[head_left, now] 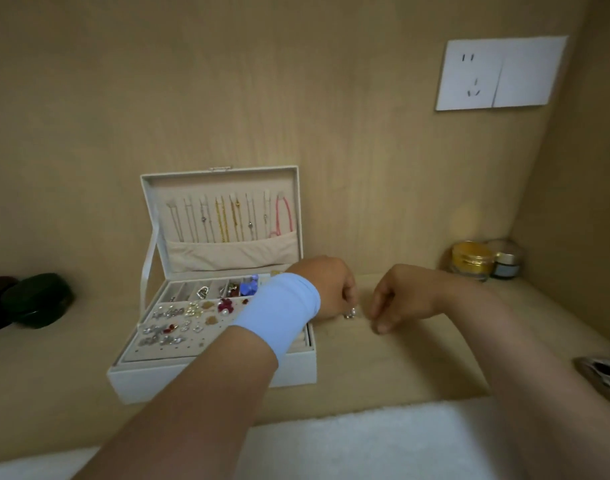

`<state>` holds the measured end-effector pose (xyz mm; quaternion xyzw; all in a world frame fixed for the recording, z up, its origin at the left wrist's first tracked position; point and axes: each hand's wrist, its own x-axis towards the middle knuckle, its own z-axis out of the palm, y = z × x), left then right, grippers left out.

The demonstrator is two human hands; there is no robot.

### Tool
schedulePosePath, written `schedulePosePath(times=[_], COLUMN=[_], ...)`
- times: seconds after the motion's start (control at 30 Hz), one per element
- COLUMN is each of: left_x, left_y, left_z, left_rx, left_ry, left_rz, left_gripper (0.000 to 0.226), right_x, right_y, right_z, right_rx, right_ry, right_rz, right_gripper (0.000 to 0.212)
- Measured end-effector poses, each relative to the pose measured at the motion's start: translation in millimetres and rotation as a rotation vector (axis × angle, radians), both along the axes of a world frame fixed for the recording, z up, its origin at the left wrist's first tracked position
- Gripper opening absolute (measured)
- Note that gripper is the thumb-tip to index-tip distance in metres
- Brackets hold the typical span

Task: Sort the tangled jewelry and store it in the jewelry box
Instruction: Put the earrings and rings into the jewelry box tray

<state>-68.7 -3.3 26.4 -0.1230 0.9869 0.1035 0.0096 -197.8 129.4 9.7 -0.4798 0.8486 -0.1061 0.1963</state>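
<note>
Jewelry box (206, 379) open on the worktop's left half, lid upright so the necklaces (224, 220) hang straight and untangled. Just right of it, left hand (328, 289), fingers curled, pinches a pearl-and-silver piece (350, 312) low over the worktop. Right hand (404, 299) faces it, fingertips drawn together, likely teasing it apart; cannot tell whether it grips anything.
</note>
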Motion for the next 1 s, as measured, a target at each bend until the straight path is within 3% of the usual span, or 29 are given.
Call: schedulePosePath(times=[0.27,0.33,0.47,0.57,0.77,0.83,0.93,1.0], left_x=[-3.6,-2.5,4.3,11.6,27.4,32.9,41.8,49.3], left_y=[-6.5,-5.8,-9.0,-14.7,-26.8,-29.8,-34.0,-36.5], left_z=[-10.9,-11.8,-10.7,-9.3,-11.1,-8.4,-2.2,2.3], left_rx=[0.062,0.098,0.201,0.194,0.209,0.198,0.186,0.209], left_ry=[0.045,0.087,0.252,0.361,0.459,0.474,0.545,0.591], left_rz=[0.055,0.059,0.120,0.171,0.212,0.217,0.264,0.282], left_gripper=[0.018,0.016,0.010,0.013,0.009,0.007,0.010,0.010], right_x=[-2.6,-3.0,2.2,12.1,26.4,28.9,36.7,42.8], right_y=[-3.9,-4.9,-9.0,-13.5,-25.3,-27.2,-31.8,-34.8], right_z=[-10.7,-12.4,-6.9,-2.6,-2.4,-3.2,-8.6,-12.4], right_rx=[-0.053,-0.172,-0.466,-0.437,-0.474,-0.458,-0.373,-0.264], right_ry=[-0.062,-0.072,-0.369,-0.585,-0.792,-0.724,-0.392,-0.207], right_rz=[0.001,-0.034,-0.212,-0.263,-0.300,-0.264,-0.099,0.021], right_gripper=[0.009,0.009,0.012,0.021,0.019,0.020,0.009,0.012])
